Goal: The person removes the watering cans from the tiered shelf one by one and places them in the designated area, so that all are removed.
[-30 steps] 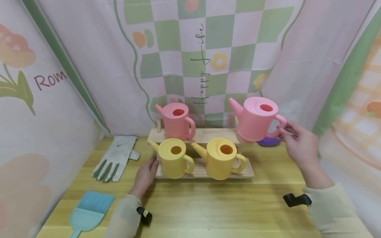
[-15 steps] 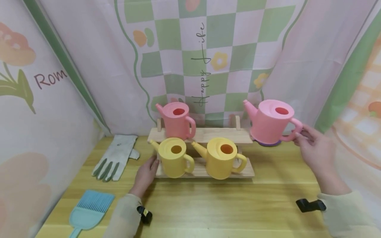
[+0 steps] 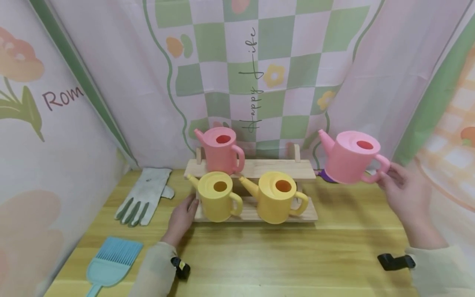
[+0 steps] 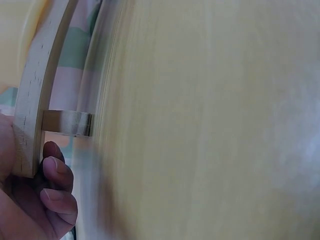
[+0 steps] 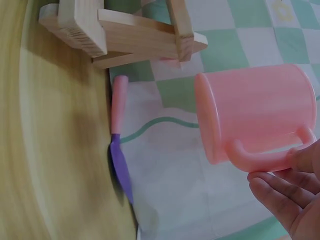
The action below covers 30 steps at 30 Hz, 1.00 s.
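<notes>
By its handle, my right hand [image 3: 408, 194] holds a pink watering can [image 3: 352, 159] in the air, right of a two-tier wooden shelf [image 3: 274, 168]. In the right wrist view this pink can [image 5: 260, 110] is apart from the shelf, thumb and fingers at its handle. My left hand [image 3: 181, 218] grips the left end of the lower board; its fingers [image 4: 59, 200] curl under the wood in the left wrist view. Another pink watering can [image 3: 219, 154] stands on the upper board's left. Two yellow watering cans, one left [image 3: 214, 202] and one right [image 3: 273, 202], stand on the lower board.
A white and green work glove [image 3: 145, 196] lies left of the shelf. Nearer the front is a light blue dustpan-shaped tool with comb teeth [image 3: 111, 264]. Behind the shelf, on the right, lies a purple trowel [image 5: 120, 165] with a pink handle. Printed curtains surround the table.
My right hand has carried the pink watering can to the right and slightly down, away from the upper board's right end. The left hand has stayed on the shelf.
</notes>
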### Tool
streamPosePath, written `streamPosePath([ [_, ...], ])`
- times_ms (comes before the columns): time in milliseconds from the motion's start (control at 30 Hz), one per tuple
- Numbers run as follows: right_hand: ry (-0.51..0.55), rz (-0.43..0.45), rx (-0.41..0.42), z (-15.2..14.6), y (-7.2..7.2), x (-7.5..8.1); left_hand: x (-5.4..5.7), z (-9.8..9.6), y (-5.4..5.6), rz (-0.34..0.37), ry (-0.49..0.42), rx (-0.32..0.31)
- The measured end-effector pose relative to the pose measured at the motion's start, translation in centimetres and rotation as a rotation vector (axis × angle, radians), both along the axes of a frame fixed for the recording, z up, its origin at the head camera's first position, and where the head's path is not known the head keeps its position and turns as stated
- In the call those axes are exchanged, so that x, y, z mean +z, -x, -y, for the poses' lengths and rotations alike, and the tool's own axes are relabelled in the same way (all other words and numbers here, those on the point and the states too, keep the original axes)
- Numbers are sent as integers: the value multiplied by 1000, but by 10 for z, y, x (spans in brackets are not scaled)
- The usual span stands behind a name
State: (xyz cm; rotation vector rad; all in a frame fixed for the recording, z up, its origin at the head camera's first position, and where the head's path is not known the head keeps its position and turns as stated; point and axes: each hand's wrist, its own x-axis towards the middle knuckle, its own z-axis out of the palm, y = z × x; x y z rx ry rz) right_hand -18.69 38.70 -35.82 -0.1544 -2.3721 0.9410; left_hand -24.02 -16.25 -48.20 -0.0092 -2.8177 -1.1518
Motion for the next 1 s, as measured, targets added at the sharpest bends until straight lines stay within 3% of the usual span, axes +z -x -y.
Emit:
streamPosePath([
  [333,44,117,-18,-2,0,-19,-1,0,0,7,-9,-1],
  [633,43,114,-8,5,13,-41,-1,0,1,8,-10,8],
  [833,33,160,-10,8,23,-56,0,1,1,-6,-20,-3],
  [1000,41,163,26,8,29,-70,-3,1,2,-6,-31,1],
])
